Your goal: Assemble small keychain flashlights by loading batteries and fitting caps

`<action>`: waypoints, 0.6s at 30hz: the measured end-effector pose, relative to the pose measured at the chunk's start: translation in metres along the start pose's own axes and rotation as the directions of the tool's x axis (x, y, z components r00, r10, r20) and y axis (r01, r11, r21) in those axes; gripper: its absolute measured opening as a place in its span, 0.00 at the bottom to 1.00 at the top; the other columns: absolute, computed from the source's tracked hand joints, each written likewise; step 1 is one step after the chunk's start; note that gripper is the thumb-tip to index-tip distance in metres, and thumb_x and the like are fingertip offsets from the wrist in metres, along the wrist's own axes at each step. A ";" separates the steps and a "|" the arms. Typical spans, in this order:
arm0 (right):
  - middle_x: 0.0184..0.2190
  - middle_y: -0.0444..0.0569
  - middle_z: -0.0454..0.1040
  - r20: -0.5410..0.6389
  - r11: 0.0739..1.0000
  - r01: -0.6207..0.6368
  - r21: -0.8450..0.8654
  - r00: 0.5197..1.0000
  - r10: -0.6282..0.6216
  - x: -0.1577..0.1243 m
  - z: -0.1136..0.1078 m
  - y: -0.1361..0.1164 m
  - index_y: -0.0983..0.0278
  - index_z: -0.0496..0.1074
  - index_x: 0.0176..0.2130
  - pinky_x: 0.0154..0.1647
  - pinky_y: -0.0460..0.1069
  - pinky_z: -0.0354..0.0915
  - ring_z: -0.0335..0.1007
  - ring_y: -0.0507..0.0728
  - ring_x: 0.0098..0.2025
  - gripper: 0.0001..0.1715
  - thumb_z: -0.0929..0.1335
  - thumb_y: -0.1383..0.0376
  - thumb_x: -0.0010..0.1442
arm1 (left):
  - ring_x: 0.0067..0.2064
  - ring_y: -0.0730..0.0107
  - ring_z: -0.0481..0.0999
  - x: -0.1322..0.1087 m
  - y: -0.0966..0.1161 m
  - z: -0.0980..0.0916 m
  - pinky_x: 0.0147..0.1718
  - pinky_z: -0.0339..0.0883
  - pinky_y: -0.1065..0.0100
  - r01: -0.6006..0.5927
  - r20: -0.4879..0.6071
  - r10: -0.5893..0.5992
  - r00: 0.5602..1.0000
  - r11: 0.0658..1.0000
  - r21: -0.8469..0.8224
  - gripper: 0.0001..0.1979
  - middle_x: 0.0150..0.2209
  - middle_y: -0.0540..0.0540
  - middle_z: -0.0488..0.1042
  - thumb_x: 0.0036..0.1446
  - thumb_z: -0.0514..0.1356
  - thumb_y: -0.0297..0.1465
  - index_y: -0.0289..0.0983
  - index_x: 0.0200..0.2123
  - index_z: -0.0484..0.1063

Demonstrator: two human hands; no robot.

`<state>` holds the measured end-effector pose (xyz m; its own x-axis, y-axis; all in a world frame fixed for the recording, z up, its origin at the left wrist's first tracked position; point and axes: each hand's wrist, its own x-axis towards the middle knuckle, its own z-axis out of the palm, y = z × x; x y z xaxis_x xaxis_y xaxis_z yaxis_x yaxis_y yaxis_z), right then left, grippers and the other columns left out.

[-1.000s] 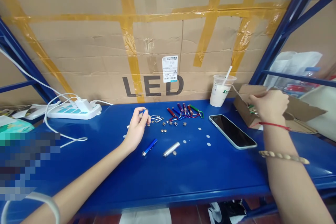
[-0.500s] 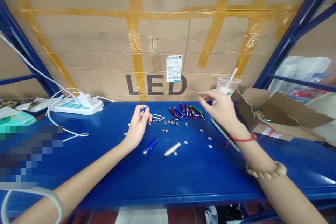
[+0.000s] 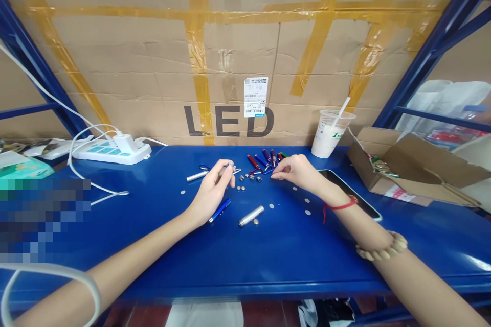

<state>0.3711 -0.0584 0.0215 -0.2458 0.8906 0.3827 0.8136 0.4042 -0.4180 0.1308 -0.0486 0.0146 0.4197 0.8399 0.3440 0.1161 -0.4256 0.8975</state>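
Note:
My left hand point(image 3: 213, 191) is closed round a small blue tube like a mini flashlight body, mostly hidden by the fingers. My right hand point(image 3: 299, 172) pinches at the tabletop, its fingertips covering the spot of a small metal cap. Several similar metal caps point(image 3: 259, 179) and button cells point(image 3: 241, 188) lie between the hands. A blue flashlight point(image 3: 220, 210) and a silver flashlight tube point(image 3: 251, 216) lie nearer me. Behind my left hand is another silver tube point(image 3: 196, 176) with a blue carabiner point(image 3: 204, 167). Several coloured flashlights with carabiners point(image 3: 254, 162) are bunched behind the caps.
Small pale discs point(image 3: 307, 201) are scattered on the blue table point(image 3: 245, 260). A phone point(image 3: 353, 195) lies under my right wrist. A drink cup point(image 3: 326, 135) and an open cardboard box point(image 3: 406, 191) stand at right, a power strip point(image 3: 111, 153) at left.
My right hand has come down and left from above the phone to the metal caps, its fingers closing to a pinch. My left hand has shifted right, still holding the blue tube.

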 end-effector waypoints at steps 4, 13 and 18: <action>0.25 0.48 0.78 -0.260 0.976 -0.077 0.201 0.957 0.129 0.002 -0.017 -0.001 0.66 0.77 0.29 0.29 0.48 0.71 0.74 0.56 0.27 0.10 0.72 0.62 0.45 | 0.28 0.75 0.62 -0.005 0.005 0.003 0.30 0.57 0.72 0.020 0.091 -0.025 0.996 0.998 0.055 0.16 0.26 0.52 0.64 0.61 0.46 0.41 0.37 0.27 0.60; 0.27 0.47 0.78 -0.544 0.852 0.041 0.521 0.786 0.295 -0.002 -0.020 -0.033 0.63 0.77 0.34 0.31 0.49 0.73 0.74 0.53 0.26 0.11 0.72 0.62 0.47 | 0.23 0.77 0.63 -0.005 -0.002 -0.001 0.24 0.58 0.73 -0.021 0.194 0.010 0.981 0.998 0.055 0.12 0.26 0.52 0.65 0.59 0.48 0.38 0.37 0.37 0.65; 0.28 0.46 0.77 -0.335 0.823 0.113 0.557 0.937 0.098 -0.006 0.013 -0.061 0.63 0.77 0.30 0.29 0.45 0.71 0.72 0.50 0.25 0.05 0.71 0.65 0.48 | 0.27 0.76 0.65 -0.009 0.000 0.003 0.26 0.58 0.74 -0.046 0.233 0.025 0.972 0.996 0.083 0.11 0.26 0.51 0.67 0.58 0.51 0.36 0.36 0.36 0.68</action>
<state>0.3160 -0.0858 0.0340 0.0255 0.8044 0.5936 0.3478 0.5495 -0.7596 0.1293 -0.0572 0.0112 0.6209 0.7273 0.2925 0.1710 -0.4898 0.8549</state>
